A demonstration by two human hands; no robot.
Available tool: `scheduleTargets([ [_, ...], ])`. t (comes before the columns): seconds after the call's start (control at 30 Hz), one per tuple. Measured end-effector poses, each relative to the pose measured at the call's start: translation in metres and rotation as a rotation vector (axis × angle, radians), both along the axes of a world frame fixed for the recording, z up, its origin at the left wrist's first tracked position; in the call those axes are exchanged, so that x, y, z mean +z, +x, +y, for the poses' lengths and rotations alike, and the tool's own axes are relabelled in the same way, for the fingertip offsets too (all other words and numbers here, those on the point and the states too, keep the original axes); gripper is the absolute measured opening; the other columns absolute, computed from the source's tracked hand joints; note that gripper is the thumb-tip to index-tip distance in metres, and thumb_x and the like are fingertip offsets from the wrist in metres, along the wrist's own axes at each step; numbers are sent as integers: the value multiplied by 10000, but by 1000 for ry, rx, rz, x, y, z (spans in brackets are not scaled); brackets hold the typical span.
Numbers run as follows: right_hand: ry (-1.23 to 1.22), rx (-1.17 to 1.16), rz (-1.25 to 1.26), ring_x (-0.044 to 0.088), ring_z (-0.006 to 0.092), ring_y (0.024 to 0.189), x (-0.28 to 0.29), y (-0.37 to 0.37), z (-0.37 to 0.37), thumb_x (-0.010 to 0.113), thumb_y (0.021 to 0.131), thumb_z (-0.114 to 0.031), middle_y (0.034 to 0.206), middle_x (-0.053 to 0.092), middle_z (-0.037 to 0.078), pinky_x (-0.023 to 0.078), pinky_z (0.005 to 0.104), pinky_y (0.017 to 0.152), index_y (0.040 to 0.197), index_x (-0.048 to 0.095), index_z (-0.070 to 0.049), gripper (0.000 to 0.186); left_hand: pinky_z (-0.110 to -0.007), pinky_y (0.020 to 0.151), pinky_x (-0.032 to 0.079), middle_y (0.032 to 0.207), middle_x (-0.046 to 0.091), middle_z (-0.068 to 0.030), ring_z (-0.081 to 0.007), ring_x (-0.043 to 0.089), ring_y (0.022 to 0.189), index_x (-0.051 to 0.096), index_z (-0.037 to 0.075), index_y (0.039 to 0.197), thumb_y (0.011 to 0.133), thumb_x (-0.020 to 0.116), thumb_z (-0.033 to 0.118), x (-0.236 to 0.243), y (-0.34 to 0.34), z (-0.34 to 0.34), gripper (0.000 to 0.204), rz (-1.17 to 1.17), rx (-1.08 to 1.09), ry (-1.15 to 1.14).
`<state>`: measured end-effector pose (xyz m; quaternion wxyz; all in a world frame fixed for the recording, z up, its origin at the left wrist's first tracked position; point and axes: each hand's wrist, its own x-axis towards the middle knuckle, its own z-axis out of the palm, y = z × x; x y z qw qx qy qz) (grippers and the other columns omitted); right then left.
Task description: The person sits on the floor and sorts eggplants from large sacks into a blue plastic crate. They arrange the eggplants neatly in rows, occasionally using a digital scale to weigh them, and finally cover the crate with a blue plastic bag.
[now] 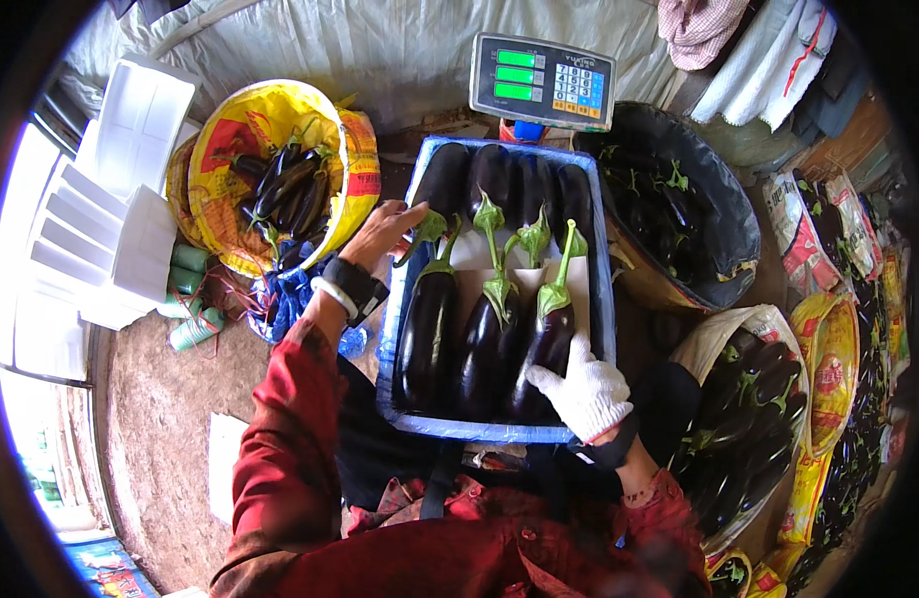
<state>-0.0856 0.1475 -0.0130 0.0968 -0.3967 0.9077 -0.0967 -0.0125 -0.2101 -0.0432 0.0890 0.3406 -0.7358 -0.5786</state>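
A blue-rimmed foam box [601,299] holds two rows of dark purple eggplants with green stems. My left hand [378,235], bare, is at the box's left edge, its fingers closed at the green cap and curved stem of the far-left eggplant [443,179]. My right hand [585,392], in a white knit glove, lies on the near-right eggplant [547,349], thumb apart and fingers stretched along its side. Beside that one lie a middle eggplant [487,351] and a near-left eggplant [427,334]. Pale paper [467,261] shows between the rows.
A scale display [541,84] stands behind the box. Eggplants fill a yellow-lined basket [355,149] at left, a black-lined tub [724,214] and a white sack [778,324] at right. White foam boxes [141,130] are stacked far left, near green rolls [195,327].
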Motion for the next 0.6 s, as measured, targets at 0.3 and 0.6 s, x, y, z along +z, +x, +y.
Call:
scheduleTargets([
  [0.3, -493, 354, 199, 574, 356, 1135, 50, -25, -67, 717, 825, -249, 1228, 616, 158, 469, 434, 965, 1244, 620, -67, 467, -304, 504, 477, 744, 641, -93, -158, 588, 591, 675, -44, 862, 791, 760, 440, -1, -38, 1, 497, -101, 88, -117],
  [0.6, -327, 421, 298, 561, 312, 1101, -2, -37, -93, 577, 918, -393, 1133, 641, 143, 368, 457, 1034, 1250, 595, -38, 486, -275, 453, 487, 770, 697, -111, -152, 639, 580, 654, -54, 958, 799, 759, 393, 11, -17, 25, 486, 67, 296, 177],
])
